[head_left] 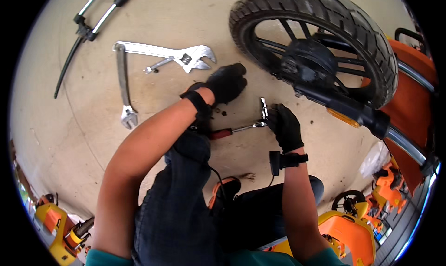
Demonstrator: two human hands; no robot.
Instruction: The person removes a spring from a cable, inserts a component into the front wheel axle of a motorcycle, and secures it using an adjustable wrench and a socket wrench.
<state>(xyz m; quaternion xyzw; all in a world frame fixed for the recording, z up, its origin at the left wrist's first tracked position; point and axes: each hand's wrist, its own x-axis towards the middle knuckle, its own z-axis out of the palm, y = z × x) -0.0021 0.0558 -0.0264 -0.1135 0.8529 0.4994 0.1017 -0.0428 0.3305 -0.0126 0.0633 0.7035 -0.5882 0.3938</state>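
Note:
My left hand [225, 83], in a black glove, is above the floor left of the wheel, fingers curled with their contents hidden. My right hand [284, 126], also gloved, has its fingers closed at a silver socket [263, 107] on the head of a red-handled ratchet [222, 134], which lies across the middle. Up and left of my left hand, a large adjustable wrench [158, 50] has a small wrench [158, 64] beside its jaw. A second adjustable wrench [123, 80] lies vertically, its top touching the large one's handle. Small dark pieces [224, 113] dot the floor between my hands.
A black spoked wheel [242, 15] on a fork [404, 145] fills the upper right, beside an orange body panel [409, 112]. Loose fork tubes [104, 18] lie upper left. Yellow-orange vehicles [53, 229] stand at both lower edges; a plastic bag [375, 158] lies at right.

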